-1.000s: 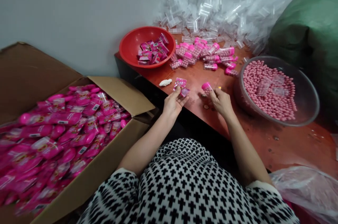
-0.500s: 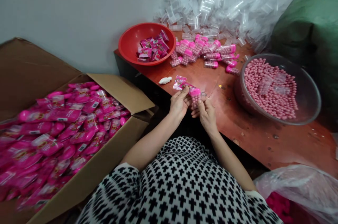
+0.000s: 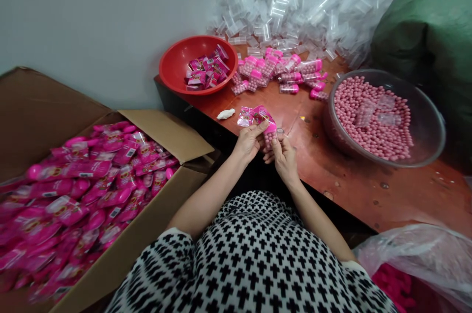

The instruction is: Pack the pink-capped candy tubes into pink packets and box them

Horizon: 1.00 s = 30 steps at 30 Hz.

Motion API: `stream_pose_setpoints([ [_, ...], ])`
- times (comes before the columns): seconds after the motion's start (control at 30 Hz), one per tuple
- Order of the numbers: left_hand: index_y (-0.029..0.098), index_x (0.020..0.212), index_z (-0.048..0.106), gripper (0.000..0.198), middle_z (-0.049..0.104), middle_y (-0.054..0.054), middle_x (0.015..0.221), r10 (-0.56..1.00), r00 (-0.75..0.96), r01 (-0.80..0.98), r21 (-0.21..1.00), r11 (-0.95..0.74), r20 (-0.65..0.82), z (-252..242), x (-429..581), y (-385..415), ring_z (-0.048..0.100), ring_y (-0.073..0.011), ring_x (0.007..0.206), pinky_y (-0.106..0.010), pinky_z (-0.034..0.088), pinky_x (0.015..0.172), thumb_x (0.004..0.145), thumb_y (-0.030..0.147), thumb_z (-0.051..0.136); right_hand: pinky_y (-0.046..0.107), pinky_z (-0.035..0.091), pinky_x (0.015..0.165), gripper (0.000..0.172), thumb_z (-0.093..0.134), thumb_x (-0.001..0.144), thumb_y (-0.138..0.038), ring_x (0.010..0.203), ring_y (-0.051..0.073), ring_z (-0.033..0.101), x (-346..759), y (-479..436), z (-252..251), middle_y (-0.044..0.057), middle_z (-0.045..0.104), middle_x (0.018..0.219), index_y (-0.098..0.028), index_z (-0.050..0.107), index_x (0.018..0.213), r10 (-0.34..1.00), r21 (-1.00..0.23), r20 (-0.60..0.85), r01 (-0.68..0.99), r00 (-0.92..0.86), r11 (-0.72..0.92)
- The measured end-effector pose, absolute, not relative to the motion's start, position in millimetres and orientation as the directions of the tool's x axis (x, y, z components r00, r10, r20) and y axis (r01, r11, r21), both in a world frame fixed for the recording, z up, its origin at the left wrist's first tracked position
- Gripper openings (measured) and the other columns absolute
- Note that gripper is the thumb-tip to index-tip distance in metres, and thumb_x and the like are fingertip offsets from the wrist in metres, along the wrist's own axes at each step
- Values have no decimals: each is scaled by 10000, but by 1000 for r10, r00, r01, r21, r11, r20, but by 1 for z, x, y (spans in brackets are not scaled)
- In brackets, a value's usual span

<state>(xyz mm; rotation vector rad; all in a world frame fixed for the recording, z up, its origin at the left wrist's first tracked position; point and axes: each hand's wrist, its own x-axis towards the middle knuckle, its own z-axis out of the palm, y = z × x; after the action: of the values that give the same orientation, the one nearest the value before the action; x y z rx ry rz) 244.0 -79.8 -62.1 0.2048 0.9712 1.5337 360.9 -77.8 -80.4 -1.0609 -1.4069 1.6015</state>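
Just above the table's front edge, both hands meet around a small clear bottle (image 3: pixel 270 139) filled with pink balls, its pink cap pointing away from me. My left hand (image 3: pixel 249 143) pinches a printed pink wrapper (image 3: pixel 263 114) between thumb and fingers, at the cap end of the bottle. The wrapper covers part of the cap; how far down it reaches, I cannot tell. My right hand (image 3: pixel 285 159) grips the clear body of the bottle, thumb on top. Left of the wrapper shows another printed pink piece (image 3: pixel 245 116); whether the two are joined is unclear.
A red bowl (image 3: pixel 167 69) of printed packets stands at the table's (image 3: pixel 354 185) back left. Behind are filled bottles (image 3: pixel 271 64) and heaped clear tubes (image 3: pixel 280 8). A clear bowl (image 3: pixel 429 143) holds pink balls. An open carton (image 3: pixel 147 224) of wrapped bottles is at left.
The wrapper has swung up over the bottle's cap and looks more spread out. My hands keep hold of bottle and wrapper. The whole view has shifted slightly.
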Motion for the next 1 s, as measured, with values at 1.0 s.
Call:
stream_pose_setpoints([
  [1.0, 87, 685, 623, 341, 619, -26, 600, 914, -192, -602, 778, 178, -357, -57, 244, -83, 557, -95, 484, -216, 445, 452, 603, 373, 790, 170, 473, 366, 305, 566, 829, -476, 401, 62, 547, 360, -82, -83, -65, 603, 611, -191, 505, 919, 953, -984, -36, -156, -301, -86],
])
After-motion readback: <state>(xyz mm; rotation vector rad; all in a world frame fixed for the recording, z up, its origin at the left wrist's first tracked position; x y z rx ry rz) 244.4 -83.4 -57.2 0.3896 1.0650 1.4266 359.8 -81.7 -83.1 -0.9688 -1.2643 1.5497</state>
